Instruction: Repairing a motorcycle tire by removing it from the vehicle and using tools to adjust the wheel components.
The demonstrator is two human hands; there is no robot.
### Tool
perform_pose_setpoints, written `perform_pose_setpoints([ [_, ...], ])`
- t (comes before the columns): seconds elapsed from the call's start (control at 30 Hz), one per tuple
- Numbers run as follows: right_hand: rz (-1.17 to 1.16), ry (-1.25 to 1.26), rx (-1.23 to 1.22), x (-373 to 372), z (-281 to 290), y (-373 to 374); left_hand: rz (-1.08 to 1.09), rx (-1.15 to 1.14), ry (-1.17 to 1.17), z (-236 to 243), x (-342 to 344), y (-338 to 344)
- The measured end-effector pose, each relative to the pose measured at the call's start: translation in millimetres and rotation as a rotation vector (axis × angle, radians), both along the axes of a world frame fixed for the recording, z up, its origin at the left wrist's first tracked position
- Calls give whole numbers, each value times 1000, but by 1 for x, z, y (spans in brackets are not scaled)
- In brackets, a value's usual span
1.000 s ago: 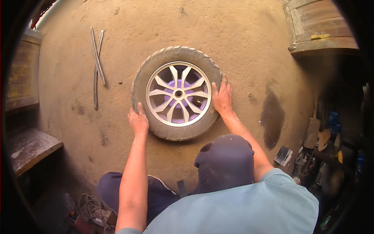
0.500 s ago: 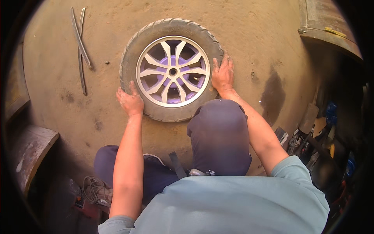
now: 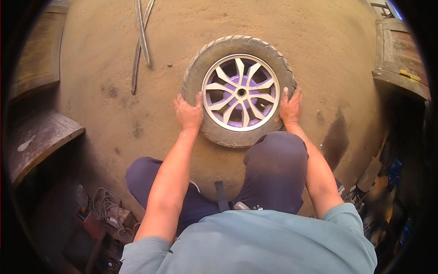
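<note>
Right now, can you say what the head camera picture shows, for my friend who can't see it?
A person crouches over a small wheel lying flat on a dusty floor, the left hand and right hand pressing on opposite sides of its black tyre. The rim is silver with purple behind the spokes. Two long metal bars lie crossed nearby.

Matt ribbed rubber tyre (image 3: 237, 137), glossy silver metal rim (image 3: 240, 92), rough dusty concrete floor (image 3: 105, 59)
</note>
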State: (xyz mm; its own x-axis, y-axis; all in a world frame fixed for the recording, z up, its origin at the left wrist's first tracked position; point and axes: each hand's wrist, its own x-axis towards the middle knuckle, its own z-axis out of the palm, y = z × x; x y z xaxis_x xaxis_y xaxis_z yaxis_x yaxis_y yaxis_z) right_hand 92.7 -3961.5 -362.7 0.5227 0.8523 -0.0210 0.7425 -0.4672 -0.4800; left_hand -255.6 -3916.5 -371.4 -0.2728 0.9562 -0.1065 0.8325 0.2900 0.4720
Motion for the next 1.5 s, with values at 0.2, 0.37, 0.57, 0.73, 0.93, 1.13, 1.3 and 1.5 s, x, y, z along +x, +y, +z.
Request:
perform_pose_setpoints([
  [0.2, -18, 16, -34, 4, -4, -8, -44, 8, 32, -6, -1, -8],
  [0.37, -51, -31, -54, -3, -7, -4, -40, -57, -46, 7, -6, -2],
  [0.57, -67, -69, -36, 0, -13, -5, -167, -117, -64, 8, -24, 16],
  [0.73, -62, -88, -35, -1, -10, -2, -226, -74, 118, 21, -67, 122],
  [0.93, -58, -106, -62, -8, -15, -2, 99, -248, 435, 8, -122, 246],
  [1.13, -48, -112, -50, -8, -4, 0, 69, -239, 478, -23, -184, 279],
  [1.3, -85, -108, -94, 7, -7, -12, -150, -411, 412, -44, -179, 256],
  [1.5, -63, -3, -66, -20, 7, 9, -78, -247, 138, 15, -217, 197],
])
